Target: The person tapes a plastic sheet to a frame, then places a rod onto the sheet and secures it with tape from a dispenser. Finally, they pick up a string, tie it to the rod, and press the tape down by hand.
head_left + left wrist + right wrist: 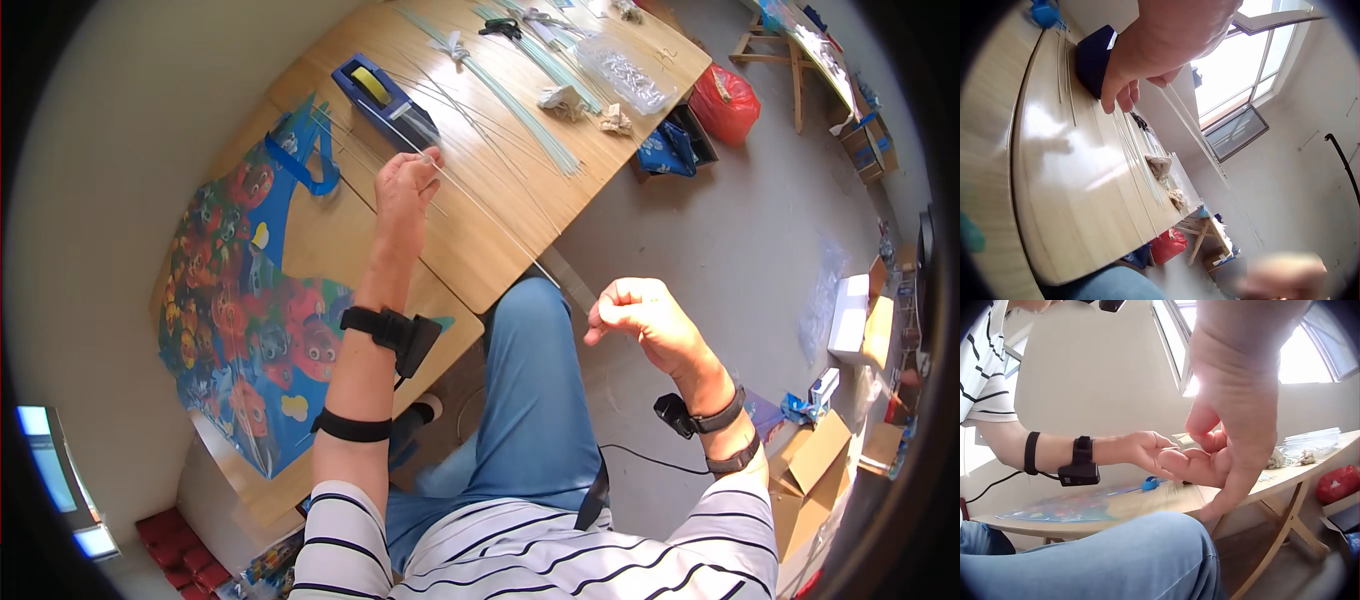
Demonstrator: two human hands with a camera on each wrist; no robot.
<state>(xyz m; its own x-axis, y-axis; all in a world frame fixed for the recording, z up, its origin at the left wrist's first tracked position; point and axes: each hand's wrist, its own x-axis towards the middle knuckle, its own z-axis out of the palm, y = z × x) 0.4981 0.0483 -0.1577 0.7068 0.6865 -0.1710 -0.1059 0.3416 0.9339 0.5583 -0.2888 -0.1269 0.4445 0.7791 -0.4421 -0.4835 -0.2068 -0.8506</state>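
Your left hand (405, 190) pinches one thin white rod (490, 217) — your right hand's (645, 315) grip, I can't tell — while slender pale-green rods (515, 109) lie untouched on the light-wood counter (465, 262).

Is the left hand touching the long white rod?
Touching. The head view shows the left hand pinching the long white rod, which slants from its grip toward the lower right.

The desk (452, 252) offers passage at its near corner. A thin rod (485, 211) crosses the edge beside it; a tape dispenser (378, 108) stands farther in.
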